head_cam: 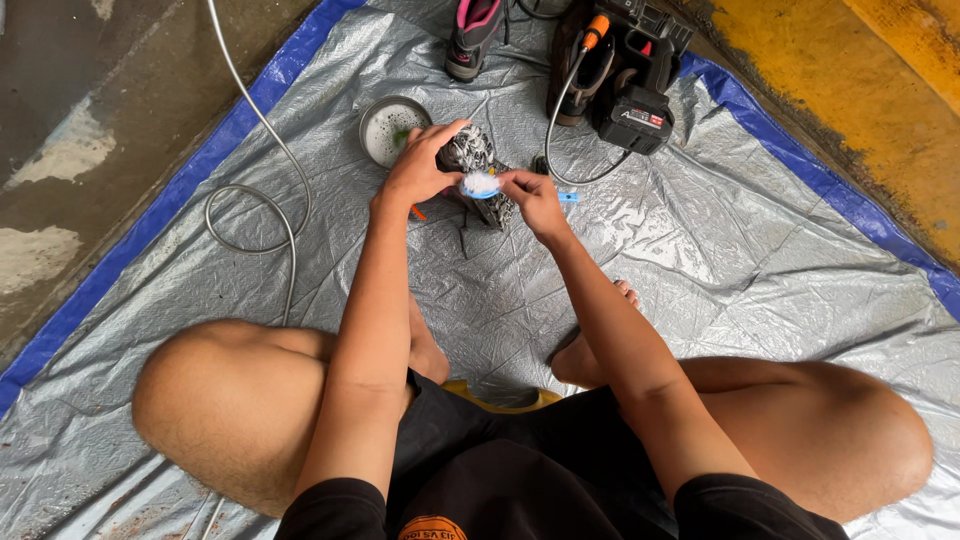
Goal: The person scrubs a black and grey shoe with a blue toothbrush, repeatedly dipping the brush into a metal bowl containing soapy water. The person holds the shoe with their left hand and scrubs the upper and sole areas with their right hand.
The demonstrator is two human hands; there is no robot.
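My left hand [420, 165] grips a soapy dark shoe [478, 165] and holds it just above the grey tarp [700, 250]. A blue-handled brush [482, 185] with white foam on its bristles is in my right hand [532, 195], with its head pressed against the side of the shoe. The end of the blue handle sticks out to the right of my fingers. I sit cross-legged, my knees out to both sides.
A round metal bowl [390, 128] of soapy water stands left of the shoe. A second shoe with a pink lining [472, 35] and a black-and-red power washer [630, 85] with an orange-tipped hose [255, 200] lie beyond. The tarp has a blue border on concrete.
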